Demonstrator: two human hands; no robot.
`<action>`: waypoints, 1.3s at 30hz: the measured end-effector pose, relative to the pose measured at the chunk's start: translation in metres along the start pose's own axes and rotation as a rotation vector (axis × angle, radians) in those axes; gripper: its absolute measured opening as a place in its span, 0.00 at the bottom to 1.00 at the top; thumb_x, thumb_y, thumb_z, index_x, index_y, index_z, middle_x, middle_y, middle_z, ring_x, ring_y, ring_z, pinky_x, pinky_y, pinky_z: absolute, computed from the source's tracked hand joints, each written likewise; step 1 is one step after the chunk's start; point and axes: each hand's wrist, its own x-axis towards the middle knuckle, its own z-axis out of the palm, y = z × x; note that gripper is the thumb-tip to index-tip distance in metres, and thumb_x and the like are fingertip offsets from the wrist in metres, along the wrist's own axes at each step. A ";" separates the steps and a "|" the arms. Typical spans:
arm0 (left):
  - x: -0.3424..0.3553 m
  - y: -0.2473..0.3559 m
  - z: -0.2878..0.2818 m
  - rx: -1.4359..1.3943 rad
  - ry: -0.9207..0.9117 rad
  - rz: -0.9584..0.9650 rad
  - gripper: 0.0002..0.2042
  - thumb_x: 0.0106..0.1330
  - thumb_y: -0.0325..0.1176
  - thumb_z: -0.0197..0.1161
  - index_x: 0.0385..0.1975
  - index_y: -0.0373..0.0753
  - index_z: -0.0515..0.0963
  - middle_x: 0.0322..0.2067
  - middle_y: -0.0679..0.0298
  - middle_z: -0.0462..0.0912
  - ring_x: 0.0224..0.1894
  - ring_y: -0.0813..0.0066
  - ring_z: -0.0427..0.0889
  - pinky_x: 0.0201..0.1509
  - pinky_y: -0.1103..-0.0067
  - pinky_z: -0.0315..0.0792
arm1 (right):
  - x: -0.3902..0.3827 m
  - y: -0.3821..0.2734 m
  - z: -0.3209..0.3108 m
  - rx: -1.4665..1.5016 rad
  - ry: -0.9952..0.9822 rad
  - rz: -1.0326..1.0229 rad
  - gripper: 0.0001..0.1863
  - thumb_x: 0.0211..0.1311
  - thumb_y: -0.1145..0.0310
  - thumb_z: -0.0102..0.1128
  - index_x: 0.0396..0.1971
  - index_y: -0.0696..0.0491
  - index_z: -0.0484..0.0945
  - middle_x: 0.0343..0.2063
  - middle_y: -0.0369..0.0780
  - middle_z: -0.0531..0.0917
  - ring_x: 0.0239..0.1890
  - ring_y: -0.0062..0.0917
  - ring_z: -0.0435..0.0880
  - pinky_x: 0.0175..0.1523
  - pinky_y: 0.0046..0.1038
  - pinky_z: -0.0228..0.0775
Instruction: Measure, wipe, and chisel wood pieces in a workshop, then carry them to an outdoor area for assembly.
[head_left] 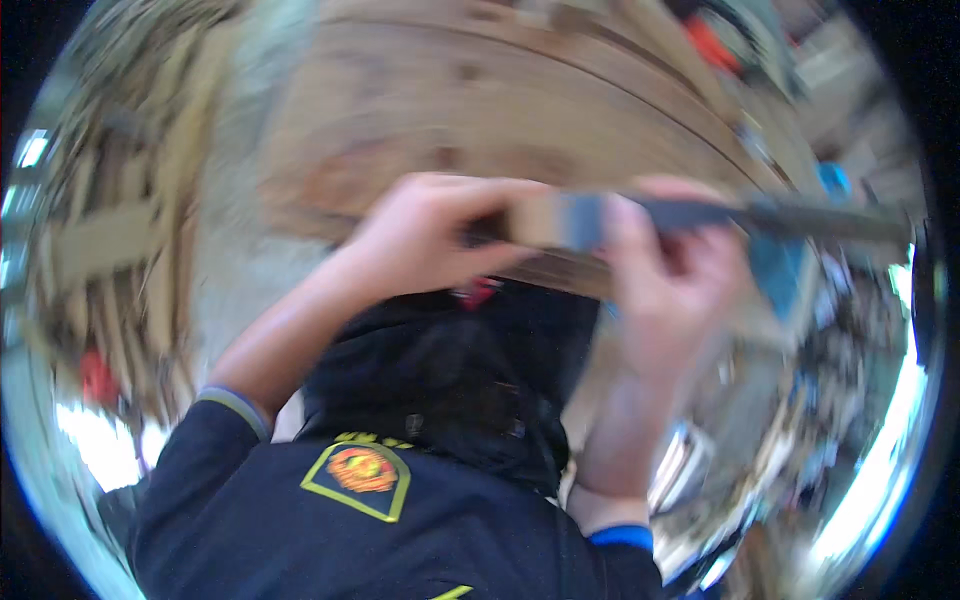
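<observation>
My left hand [430, 235] is closed on the left end of a blurred bar-like object, whose short light-brown part [535, 220] shows beside my fingertips. My right hand [670, 270] is closed round the middle, where a blue-grey band and a dark section [805, 220] run on to the right. Motion blur hides whether this is one piece or several. Both hands are raised over the near edge of a worn wooden workbench [470, 100]. A small red thing [475, 290] shows below my left hand.
Stacked wooden boards and offcuts [110, 240] lie on the left beside a grey floor [230, 290], with a red object [98, 375] among them. An orange object [712, 45] is at the bench's back right. A blue object [780, 280] and clutter are at the right.
</observation>
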 end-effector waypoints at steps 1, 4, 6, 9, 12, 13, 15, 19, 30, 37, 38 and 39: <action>0.001 0.003 0.005 0.010 0.060 0.042 0.23 0.59 0.32 0.74 0.56 0.40 0.82 0.43 0.55 0.89 0.44 0.61 0.90 0.50 0.69 0.82 | 0.000 -0.002 0.002 0.018 0.009 0.042 0.06 0.65 0.72 0.69 0.38 0.53 0.82 0.28 0.32 0.85 0.31 0.14 0.83 0.37 0.21 0.76; 0.003 0.010 0.006 0.045 0.033 -0.069 0.23 0.57 0.26 0.73 0.55 0.35 0.82 0.42 0.57 0.89 0.44 0.71 0.88 0.51 0.74 0.80 | 0.005 -0.006 0.003 -0.149 -0.014 -0.113 0.11 0.54 0.67 0.71 0.33 0.55 0.80 0.21 0.44 0.83 0.23 0.37 0.85 0.32 0.35 0.77; 0.006 0.009 0.007 0.021 0.046 -0.082 0.24 0.56 0.25 0.74 0.56 0.32 0.81 0.40 0.59 0.89 0.44 0.75 0.87 0.51 0.76 0.79 | 0.008 -0.007 0.001 -0.193 -0.027 -0.145 0.10 0.55 0.72 0.72 0.35 0.56 0.81 0.22 0.39 0.84 0.23 0.22 0.85 0.32 0.25 0.76; 0.007 0.000 0.008 -0.030 0.058 -0.092 0.25 0.56 0.23 0.74 0.56 0.29 0.80 0.39 0.61 0.88 0.43 0.78 0.85 0.51 0.77 0.78 | 0.012 -0.003 -0.001 -0.147 0.018 -0.153 0.10 0.54 0.71 0.72 0.34 0.57 0.80 0.20 0.40 0.83 0.22 0.28 0.85 0.32 0.28 0.77; 0.004 -0.006 0.006 -0.073 0.010 -0.110 0.23 0.59 0.23 0.73 0.55 0.27 0.79 0.40 0.62 0.87 0.44 0.80 0.83 0.52 0.80 0.77 | 0.017 -0.001 0.000 -0.109 0.039 -0.166 0.10 0.54 0.71 0.71 0.33 0.57 0.79 0.20 0.42 0.83 0.23 0.33 0.86 0.32 0.31 0.78; 0.004 -0.007 0.006 -0.054 0.020 -0.099 0.23 0.59 0.23 0.73 0.55 0.27 0.79 0.40 0.62 0.87 0.44 0.80 0.83 0.52 0.80 0.77 | 0.018 -0.002 0.001 -0.106 0.020 -0.119 0.10 0.54 0.71 0.71 0.33 0.57 0.79 0.20 0.42 0.83 0.23 0.33 0.86 0.32 0.31 0.78; 0.004 -0.006 0.004 0.001 0.007 -0.098 0.23 0.59 0.23 0.73 0.56 0.27 0.79 0.40 0.62 0.87 0.45 0.80 0.83 0.53 0.80 0.76 | 0.018 -0.007 0.003 -0.251 0.050 -0.133 0.11 0.54 0.71 0.70 0.33 0.56 0.78 0.21 0.43 0.84 0.25 0.39 0.87 0.34 0.37 0.78; 0.004 -0.003 0.005 -0.048 0.042 -0.125 0.23 0.59 0.23 0.74 0.56 0.28 0.79 0.41 0.62 0.88 0.45 0.80 0.83 0.53 0.79 0.76 | 0.017 -0.019 0.002 -0.335 -0.055 -0.124 0.11 0.54 0.69 0.70 0.33 0.55 0.77 0.21 0.44 0.84 0.27 0.43 0.87 0.36 0.42 0.78; 0.007 0.001 0.003 -0.028 -0.039 -0.135 0.23 0.59 0.21 0.71 0.56 0.27 0.79 0.44 0.62 0.87 0.48 0.78 0.83 0.58 0.77 0.75 | 0.016 -0.017 0.003 -0.354 0.108 -0.103 0.12 0.57 0.66 0.68 0.37 0.53 0.76 0.21 0.43 0.84 0.26 0.43 0.86 0.36 0.43 0.79; 0.007 0.003 0.006 -0.036 0.008 -0.122 0.21 0.59 0.22 0.71 0.54 0.28 0.80 0.41 0.65 0.87 0.46 0.80 0.83 0.54 0.78 0.77 | 0.015 -0.016 0.009 -0.339 0.105 -0.061 0.12 0.57 0.66 0.68 0.36 0.53 0.76 0.22 0.44 0.83 0.27 0.43 0.86 0.35 0.44 0.78; 0.007 0.004 0.006 -0.036 0.019 -0.125 0.20 0.59 0.22 0.70 0.53 0.28 0.81 0.40 0.64 0.87 0.44 0.80 0.83 0.53 0.78 0.77 | 0.014 -0.016 0.012 -0.370 0.099 -0.073 0.12 0.57 0.65 0.68 0.36 0.53 0.76 0.22 0.43 0.82 0.28 0.42 0.85 0.35 0.43 0.77; 0.007 0.004 0.006 -0.034 0.030 -0.130 0.20 0.58 0.21 0.70 0.52 0.29 0.81 0.38 0.64 0.87 0.43 0.81 0.83 0.51 0.78 0.78 | 0.011 -0.017 0.015 -0.374 0.107 -0.084 0.12 0.57 0.65 0.68 0.36 0.53 0.76 0.22 0.43 0.82 0.28 0.42 0.85 0.35 0.43 0.77</action>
